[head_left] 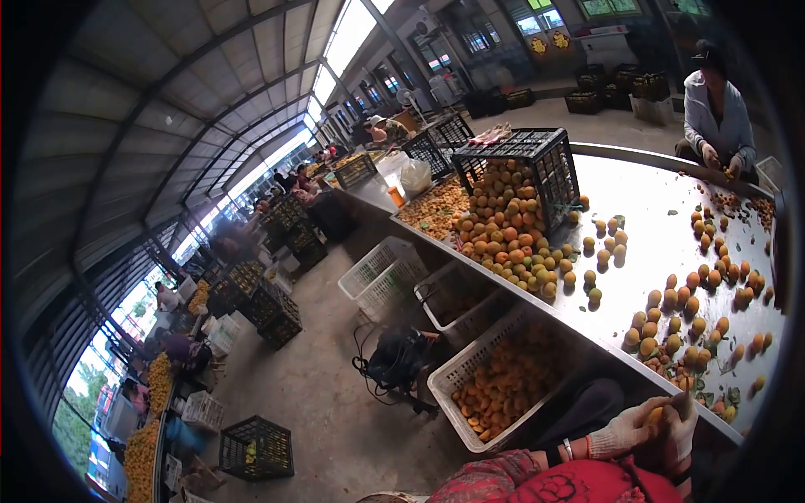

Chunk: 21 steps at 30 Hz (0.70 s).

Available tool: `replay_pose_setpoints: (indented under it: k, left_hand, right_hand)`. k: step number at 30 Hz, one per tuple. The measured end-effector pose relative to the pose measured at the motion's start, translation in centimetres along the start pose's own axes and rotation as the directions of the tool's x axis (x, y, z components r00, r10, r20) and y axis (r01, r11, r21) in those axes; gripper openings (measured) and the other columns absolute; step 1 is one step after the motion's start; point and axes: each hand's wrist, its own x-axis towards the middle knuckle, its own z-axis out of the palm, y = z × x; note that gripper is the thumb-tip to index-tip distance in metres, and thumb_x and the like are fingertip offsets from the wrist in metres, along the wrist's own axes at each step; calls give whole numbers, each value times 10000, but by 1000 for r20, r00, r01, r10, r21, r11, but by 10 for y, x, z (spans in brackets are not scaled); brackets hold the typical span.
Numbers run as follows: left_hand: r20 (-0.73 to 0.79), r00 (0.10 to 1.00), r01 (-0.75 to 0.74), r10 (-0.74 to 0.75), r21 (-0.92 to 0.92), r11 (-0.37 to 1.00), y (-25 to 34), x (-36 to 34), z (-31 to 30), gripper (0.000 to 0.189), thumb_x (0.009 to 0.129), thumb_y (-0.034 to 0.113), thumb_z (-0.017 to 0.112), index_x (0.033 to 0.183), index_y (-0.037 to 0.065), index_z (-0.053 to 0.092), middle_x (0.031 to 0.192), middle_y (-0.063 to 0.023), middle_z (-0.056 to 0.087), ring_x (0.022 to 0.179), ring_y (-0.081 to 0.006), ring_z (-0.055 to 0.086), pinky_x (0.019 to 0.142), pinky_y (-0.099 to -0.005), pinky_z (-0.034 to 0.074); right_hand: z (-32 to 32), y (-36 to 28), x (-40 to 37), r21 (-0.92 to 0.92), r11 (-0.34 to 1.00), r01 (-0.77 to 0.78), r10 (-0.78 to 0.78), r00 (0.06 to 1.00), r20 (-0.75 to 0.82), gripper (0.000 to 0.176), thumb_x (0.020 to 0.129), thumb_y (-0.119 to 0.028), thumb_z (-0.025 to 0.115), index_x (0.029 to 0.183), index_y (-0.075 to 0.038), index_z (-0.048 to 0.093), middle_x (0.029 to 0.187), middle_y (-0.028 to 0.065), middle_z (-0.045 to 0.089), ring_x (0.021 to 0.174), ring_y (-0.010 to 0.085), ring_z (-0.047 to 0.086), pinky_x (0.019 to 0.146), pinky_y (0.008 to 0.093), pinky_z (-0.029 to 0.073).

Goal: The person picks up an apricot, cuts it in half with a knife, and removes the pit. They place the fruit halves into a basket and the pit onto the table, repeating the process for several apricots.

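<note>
Low at the right, my left hand (pixel 625 432) wears a pale knitted glove, with a bracelet at the wrist. My right hand (pixel 681 429), also gloved, is pressed close against it. Both hands are closed around a small orange apricot (pixel 656 415), mostly hidden by the fingers. They are just off the near edge of a shiny metal table (pixel 620 323). Loose apricots (pixel 650 329) and leaves lie on the table close by. Below and left of it, a white plastic basket (pixel 444 401) holds many split apricots (pixel 503 377).
A tipped black crate (pixel 560 180) spills apricots onto the table. Another person (pixel 717 117) works across it with gloved hands. Empty white baskets (pixel 381 272), a dark stool (pixel 398 360) and a black crate (pixel 256 448) occupy the floor. Stacked crates (pixel 264 306) and other workers are farther left.
</note>
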Motion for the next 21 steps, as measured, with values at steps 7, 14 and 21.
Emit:
replay_pose_setpoints:
  k: [7,14,21]
  left_hand:
    - [-2,1000,-4,4,175,985,6,-9,-3,718,846,-78,475,1501,69,220,1297,-103,528,1125,-151,529,939,-247,431]
    - [82,997,-28,-1,341,940,21,-18,2,722,783,-134,472,1457,20,266,1257,-137,547,1079,-159,582,881,-278,497]
    - [-3,1000,-1,1,35,999,16,-15,6,567,824,-4,597,1362,34,421,1095,-102,592,856,-160,608,742,-278,518]
  right_hand:
    - [15,-20,-13,-88,996,-32,35,999,33,145,886,-129,552,867,13,571,702,39,594,611,95,552,569,238,454]
    - [15,-23,-35,96,967,-237,231,970,71,177,955,-179,572,1007,-12,597,819,11,609,713,62,550,627,218,460]
    - [16,-30,-34,202,918,-340,345,938,12,233,947,-253,604,981,-23,602,785,-4,585,693,72,536,620,219,457]
